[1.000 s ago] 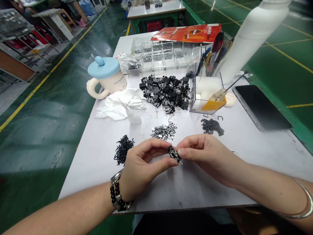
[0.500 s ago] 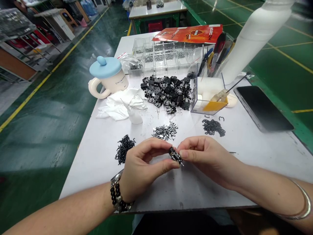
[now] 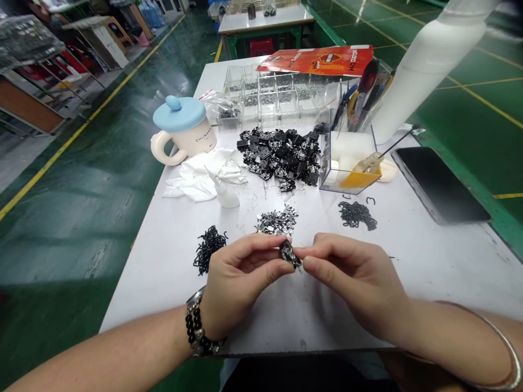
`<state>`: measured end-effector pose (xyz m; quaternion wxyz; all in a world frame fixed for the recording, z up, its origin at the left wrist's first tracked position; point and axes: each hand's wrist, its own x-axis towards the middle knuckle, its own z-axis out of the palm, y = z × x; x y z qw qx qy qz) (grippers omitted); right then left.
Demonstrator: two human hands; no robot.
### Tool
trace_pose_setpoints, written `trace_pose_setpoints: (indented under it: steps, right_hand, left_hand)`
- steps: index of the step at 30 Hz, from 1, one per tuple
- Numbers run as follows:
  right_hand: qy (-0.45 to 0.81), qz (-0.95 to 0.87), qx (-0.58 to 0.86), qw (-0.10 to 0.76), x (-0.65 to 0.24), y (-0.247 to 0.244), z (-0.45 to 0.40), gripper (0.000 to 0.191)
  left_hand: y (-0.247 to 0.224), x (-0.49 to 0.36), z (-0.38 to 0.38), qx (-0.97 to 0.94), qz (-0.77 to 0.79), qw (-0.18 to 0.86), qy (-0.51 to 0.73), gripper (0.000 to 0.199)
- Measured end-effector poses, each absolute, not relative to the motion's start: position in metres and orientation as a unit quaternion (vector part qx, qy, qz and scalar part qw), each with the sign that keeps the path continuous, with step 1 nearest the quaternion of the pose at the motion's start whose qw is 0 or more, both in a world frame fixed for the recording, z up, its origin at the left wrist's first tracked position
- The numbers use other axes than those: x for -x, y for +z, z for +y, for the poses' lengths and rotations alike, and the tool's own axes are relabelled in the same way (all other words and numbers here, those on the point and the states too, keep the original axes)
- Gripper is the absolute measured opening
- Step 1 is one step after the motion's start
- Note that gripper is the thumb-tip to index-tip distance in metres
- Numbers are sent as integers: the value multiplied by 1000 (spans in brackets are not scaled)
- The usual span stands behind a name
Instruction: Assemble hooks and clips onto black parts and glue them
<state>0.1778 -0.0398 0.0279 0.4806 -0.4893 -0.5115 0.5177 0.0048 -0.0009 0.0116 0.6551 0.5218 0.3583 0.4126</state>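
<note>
Pinched a small, tilted black and silver part [image 3: 288,253] between thumb and fingers of the bare left hand [image 3: 237,277], above a flat white tabletop [image 3: 155,294]. Met its edge with the index fingertip of the bare right hand [image 3: 363,277]. Wore a black beaded bracelet [image 3: 193,326] on the left wrist. Had tiny silver metal pieces [image 3: 277,221] heaped just beyond, thin black curved pieces [image 3: 208,250] heaped near the left hand, and a large pile of black and silver parts [image 3: 280,155] farther back, between a cream mug with a blue lid [image 3: 198,140] and a clear plastic box [image 3: 330,186].
</note>
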Motion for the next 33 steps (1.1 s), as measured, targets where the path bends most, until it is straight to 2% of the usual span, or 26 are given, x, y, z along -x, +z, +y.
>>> trace_pose_setpoints:
  steps: [7,11,16,19,27,33]
  right_hand:
    - [227,-743,414,475,-180,22,-40,20]
    - [82,-806,412,416,-180,17,-40,18]
    - [-51,-834,411,364,-179,12,-41,21]
    - [-63,-841,411,348,-178,11,-41,24]
    - [4,-834,411,368,-176,18,-39,16]
    - [17,-842,413,346,-188,26,-38,20]
  left_hand:
    - [13,-1,1,-512,385,666,382,26]
    - [15,-4,1,-446,393,717,363,21]
    - [16,-6,1,-426,403,725,361,23]
    - [16,-5,1,-429,406,723,359,27]
    - [17,-4,1,-441,414,714,353,25]
    - [17,-4,2,-429,408,730,340,25]
